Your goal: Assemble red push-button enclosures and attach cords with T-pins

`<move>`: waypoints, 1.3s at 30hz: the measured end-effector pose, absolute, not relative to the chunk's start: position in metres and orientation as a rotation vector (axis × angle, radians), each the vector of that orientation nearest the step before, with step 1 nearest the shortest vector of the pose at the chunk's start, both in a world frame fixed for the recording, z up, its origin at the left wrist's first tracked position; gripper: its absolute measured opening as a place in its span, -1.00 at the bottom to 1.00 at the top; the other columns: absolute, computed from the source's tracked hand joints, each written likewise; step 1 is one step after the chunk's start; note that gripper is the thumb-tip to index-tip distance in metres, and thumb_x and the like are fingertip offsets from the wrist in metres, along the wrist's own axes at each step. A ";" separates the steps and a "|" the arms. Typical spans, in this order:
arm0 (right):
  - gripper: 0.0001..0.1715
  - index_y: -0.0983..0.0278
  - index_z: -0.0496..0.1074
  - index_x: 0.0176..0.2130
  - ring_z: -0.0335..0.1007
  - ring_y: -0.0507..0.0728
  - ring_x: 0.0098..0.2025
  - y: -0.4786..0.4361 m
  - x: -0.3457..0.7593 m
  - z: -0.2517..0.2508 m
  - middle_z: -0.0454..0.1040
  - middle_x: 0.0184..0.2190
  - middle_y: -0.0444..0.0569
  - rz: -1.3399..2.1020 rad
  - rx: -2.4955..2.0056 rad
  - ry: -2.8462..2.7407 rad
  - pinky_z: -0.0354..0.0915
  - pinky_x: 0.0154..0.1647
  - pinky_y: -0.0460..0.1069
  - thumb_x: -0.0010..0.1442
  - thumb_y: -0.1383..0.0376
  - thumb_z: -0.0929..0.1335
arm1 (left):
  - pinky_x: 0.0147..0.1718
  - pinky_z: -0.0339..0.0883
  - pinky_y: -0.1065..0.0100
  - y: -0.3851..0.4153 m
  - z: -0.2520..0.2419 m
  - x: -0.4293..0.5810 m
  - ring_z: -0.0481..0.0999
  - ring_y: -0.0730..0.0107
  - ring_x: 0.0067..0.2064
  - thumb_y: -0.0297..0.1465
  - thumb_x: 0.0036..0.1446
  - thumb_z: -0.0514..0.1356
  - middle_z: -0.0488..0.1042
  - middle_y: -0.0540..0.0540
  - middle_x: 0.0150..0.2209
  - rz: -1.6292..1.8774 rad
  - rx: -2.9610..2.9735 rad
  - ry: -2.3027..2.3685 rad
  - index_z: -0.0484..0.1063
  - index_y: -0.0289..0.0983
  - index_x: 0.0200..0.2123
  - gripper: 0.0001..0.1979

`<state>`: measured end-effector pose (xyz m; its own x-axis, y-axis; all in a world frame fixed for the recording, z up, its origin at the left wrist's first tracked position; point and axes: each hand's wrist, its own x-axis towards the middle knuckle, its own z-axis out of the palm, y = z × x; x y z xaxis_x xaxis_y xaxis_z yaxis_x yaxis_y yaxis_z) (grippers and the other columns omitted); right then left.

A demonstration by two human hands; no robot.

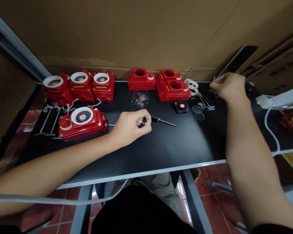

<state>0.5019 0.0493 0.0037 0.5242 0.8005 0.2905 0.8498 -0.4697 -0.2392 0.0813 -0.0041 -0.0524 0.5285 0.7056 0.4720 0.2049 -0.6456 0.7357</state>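
My left hand rests on the black table with its fingers curled round the handle of a small screwdriver, whose tip points right. Just left of it lies a red box with a white ring lid. My right hand reaches to the far right of the table, fingers pinched over small metal parts; what it grips is hidden. A small black button part and two clear discs lie between the hands.
Three lidded red boxes stand at the back left, three open red housings at the back middle, with white rings beside them. Debris lies mid-table. Cardboard walls the back. A white cable crosses the right edge.
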 end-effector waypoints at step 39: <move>-0.81 0.14 0.57 -0.07 0.52 0.03 -0.56 -0.059 0.328 -0.022 0.51 -0.38 -0.18 0.983 -1.067 -1.709 0.47 -0.67 -0.09 0.57 0.12 0.54 | -0.28 0.57 0.39 0.014 -0.058 0.083 0.58 0.43 -0.25 -0.02 0.45 0.49 0.63 -0.15 -0.03 0.989 1.638 0.597 0.73 -0.25 -0.18 -0.61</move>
